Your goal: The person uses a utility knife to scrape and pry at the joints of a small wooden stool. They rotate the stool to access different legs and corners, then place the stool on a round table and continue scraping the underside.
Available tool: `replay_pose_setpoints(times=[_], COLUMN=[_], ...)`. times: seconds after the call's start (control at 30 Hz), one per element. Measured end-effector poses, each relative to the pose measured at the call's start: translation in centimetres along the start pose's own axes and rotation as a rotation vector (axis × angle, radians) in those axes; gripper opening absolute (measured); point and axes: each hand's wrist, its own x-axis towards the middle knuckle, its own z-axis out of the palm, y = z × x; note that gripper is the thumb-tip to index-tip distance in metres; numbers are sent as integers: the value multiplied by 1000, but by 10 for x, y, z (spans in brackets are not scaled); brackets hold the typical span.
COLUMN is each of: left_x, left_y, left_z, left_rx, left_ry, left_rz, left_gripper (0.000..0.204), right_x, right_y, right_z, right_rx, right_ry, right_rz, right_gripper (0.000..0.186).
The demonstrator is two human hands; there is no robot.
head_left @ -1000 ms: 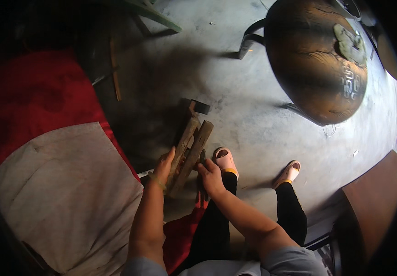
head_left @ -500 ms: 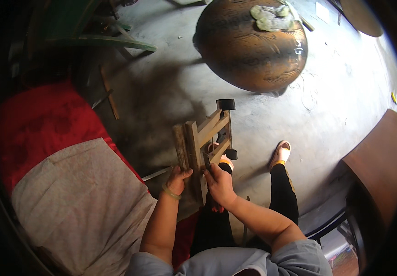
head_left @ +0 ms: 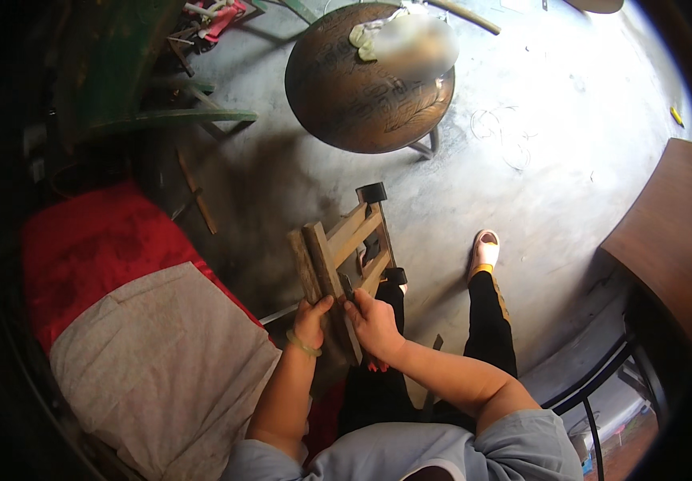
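**Wooden frame gripped at one end: pinch, tip & splinter risks**

The wooden frame (head_left: pixel 322 255) is tilted, on the wearer's side of the round surface (head_left: pixel 346 96) & well apart fr. it. Main risk (judged): pinching. The L rail (head_left: pixel 304 260) & R rail (head_left: pixel 328 279) run side by side w/ a narrow gap; if their joints are loose & they pivot, the L thumb could be caught btwn. Second: tipping. Both hands grip the part farthest fr. the round surface; no hand steadies the part nearest it, so a slack hold could let that end dip toward the L foot, mostly hidden beneath. Third: splinters, if the worn edges are as rough as they look.

Hands: L hand (head_left: pixel 311 321) grasps the lower L rail, thumb toward the R rail; R hand (head_left: pixel 374 325) is clenched at the R rail, exact hold hidden.

Appearance: rails brown, L one darker & rougher; slats (head_left: pixel 358 237) paler, set obliquely; black blocky caps (head_left: pixel 371 192) on the side facing the round surface, i.e. away fr. the hands.
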Motion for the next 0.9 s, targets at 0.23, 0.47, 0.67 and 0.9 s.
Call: replay_pose_setpoints(times=[0.23, 0.47, 0.67, 0.9], left_x=[-33, -66, -48, 5], left_y=[9, 51, 102, 174], left_z=[32, 71, 72, 87], left_rx=[-57, -154, -180, -373], left_ry=[65, -150, -501, -609], left_rz=[-50, -59, -63, 109], left_gripper=[48, 66, 60, 53], right_x=[-43, -85, -86, -31], right_y=[-37, -101, -165, -227], right_z=[-30, -50, -49, -29], right_rx=[-17, -160, -188, -258], right_ry=[45, 153, 333, 532], right_rz=[-64, -223, -488, -555], right_gripper=[8, 15, 16, 9])
